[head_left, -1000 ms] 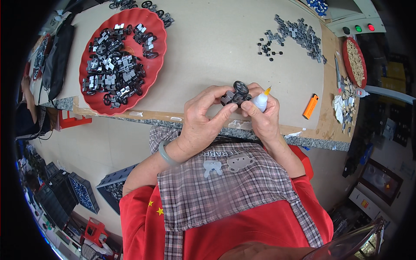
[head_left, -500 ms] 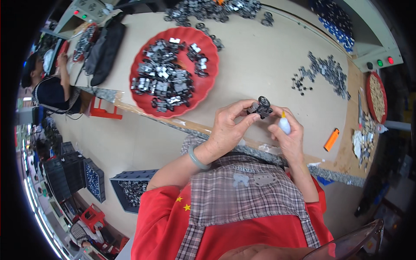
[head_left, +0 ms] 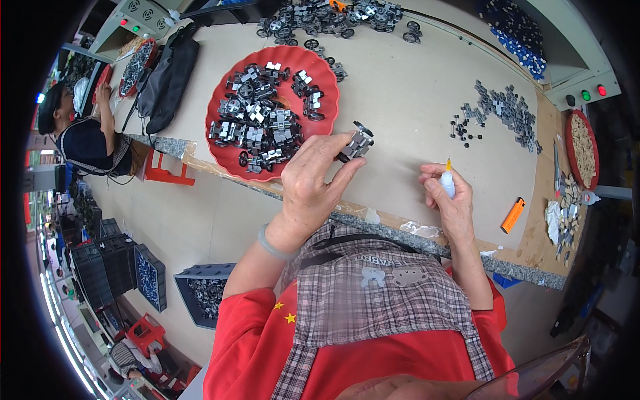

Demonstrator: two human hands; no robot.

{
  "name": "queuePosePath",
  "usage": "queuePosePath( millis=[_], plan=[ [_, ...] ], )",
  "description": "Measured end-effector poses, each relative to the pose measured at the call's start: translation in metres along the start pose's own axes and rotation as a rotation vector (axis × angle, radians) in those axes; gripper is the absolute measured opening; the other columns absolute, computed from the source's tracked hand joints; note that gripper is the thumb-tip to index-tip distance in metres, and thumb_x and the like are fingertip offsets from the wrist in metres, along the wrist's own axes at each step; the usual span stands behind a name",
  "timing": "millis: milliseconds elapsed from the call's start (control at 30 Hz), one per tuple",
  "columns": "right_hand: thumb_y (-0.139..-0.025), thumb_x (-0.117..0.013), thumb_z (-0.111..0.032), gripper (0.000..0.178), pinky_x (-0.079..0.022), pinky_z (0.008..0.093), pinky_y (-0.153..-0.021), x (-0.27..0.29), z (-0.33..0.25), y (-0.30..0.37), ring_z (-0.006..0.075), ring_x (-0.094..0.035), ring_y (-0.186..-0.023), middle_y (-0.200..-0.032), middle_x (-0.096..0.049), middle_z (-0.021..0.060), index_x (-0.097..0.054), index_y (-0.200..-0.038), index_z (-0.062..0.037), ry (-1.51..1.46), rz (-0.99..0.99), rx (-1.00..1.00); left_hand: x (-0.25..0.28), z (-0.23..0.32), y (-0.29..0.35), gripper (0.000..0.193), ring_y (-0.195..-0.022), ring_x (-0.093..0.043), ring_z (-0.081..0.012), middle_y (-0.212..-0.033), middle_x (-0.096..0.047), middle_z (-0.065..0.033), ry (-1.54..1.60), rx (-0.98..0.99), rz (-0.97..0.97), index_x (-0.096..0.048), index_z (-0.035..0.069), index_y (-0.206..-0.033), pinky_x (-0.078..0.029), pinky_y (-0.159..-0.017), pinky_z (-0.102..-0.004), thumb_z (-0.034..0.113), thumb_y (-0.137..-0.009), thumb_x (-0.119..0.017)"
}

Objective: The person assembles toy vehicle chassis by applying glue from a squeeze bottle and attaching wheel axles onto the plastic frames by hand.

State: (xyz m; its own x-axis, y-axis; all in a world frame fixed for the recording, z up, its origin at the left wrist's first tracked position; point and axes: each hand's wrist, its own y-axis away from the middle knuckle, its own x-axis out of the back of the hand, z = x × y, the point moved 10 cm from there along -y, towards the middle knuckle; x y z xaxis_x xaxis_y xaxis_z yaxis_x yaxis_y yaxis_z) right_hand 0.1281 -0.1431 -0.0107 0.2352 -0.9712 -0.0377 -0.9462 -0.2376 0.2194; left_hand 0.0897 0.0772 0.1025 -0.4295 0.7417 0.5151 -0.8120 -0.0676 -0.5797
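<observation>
My left hand [head_left: 312, 175] pinches a small toy car chassis [head_left: 358, 144], dark grey with black wheels, above the table just right of the red scalloped tray [head_left: 329, 123]. Many similar wheeled chassis [head_left: 250, 100] are heaped in that tray. Further right, my right hand [head_left: 452, 200] is closed round a small white glue bottle [head_left: 447, 184] with a yellow tip that points up and away from me. The bottle and the held chassis are well apart.
More chassis [head_left: 313, 19] lie at the far edge. Grey parts [head_left: 507, 110] and small black axles [head_left: 463, 129] are spread at right, with an orange lighter [head_left: 512, 215] nearer. A red basket [head_left: 581, 150] stands far right. Another person [head_left: 90, 137] sits at left.
My left hand has moved left toward the red tray with the chassis, away from the glue bottle. My right hand has shifted slightly right, still holding the bottle.
</observation>
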Motion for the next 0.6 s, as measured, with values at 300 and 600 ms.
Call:
queuePosePath(
  millis=[300, 600],
  plan=[
    [-0.087, -0.066, -0.012, 0.020, -0.044, 0.0180, -0.056, -0.003, 0.001, 0.002, 0.0043, -0.052, -0.065, -0.085, -0.063, 0.0025, -0.064, -0.104, -0.0007, 0.072, -0.042, -0.006, -0.004, -0.001, 0.004, 0.041, -0.066, -0.062, -0.0206, -0.082, -0.065, -0.0117, -0.052, -0.025, -0.011, -0.061, -0.002, -0.099, -0.050, -0.057, -0.0274, 0.008, -0.065, -0.082],
    [-0.086, -0.066, -0.009, 0.019, -0.045, 0.0185, -0.057, -0.005, 0.005, 0.000, 0.0041, -0.054, -0.067, -0.087, -0.063, 0.0023, -0.065, -0.103, -0.0009, 0.120, -0.066, 0.006, -0.008, -0.007, 0.004, 0.042, -0.060, -0.059, -0.0176, -0.080, -0.064, -0.0094, -0.086, 0.011, -0.045, -0.061, -0.001, -0.100, -0.049, -0.053, -0.0262, 0.011, -0.066, -0.082]
  ],
)
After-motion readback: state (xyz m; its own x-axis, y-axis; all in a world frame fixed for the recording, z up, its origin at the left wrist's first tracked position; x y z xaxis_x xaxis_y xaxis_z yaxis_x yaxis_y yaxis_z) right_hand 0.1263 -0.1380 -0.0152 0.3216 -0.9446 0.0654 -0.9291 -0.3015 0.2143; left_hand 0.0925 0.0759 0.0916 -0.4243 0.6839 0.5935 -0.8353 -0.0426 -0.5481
